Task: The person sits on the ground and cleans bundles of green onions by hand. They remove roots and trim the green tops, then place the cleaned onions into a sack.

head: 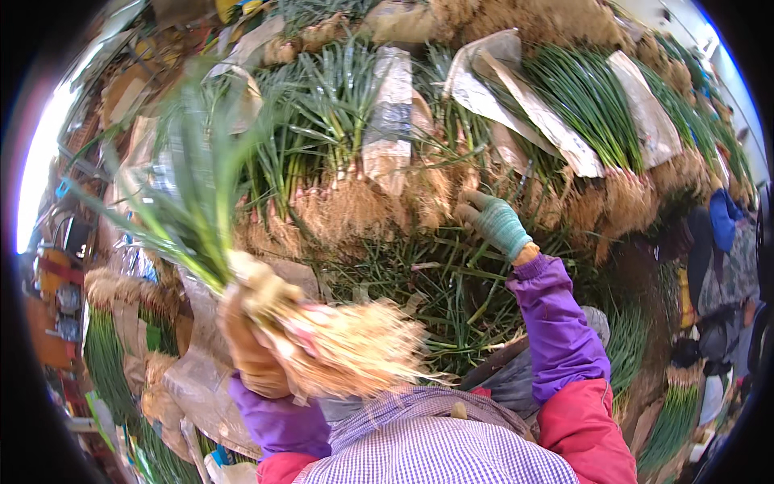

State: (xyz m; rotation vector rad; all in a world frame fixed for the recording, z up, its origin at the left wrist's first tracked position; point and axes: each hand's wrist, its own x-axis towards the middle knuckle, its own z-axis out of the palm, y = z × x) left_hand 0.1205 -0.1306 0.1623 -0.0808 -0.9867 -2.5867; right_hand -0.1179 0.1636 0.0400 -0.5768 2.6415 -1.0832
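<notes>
My left hand [257,314], in a tan work glove, is closed around a thick bunch of green onions [302,320]. Their long roots point right across my lap and the green leaves fan up and left, blurred by motion. My right hand [493,224] wears a pale green knit glove with tan fingertips. It reaches forward to the roots of the green onions [338,151] laid in a row before me; whether its fingers touch them I cannot tell. Nothing is plainly held in it.
Loose green leaves [447,290] lie heaped between me and the row. Flattened woven sacks [387,115] separate bundles. More green onion bundles [109,357] lie at the lower left, others [671,417] at the lower right. At the right edge sits another person [725,260].
</notes>
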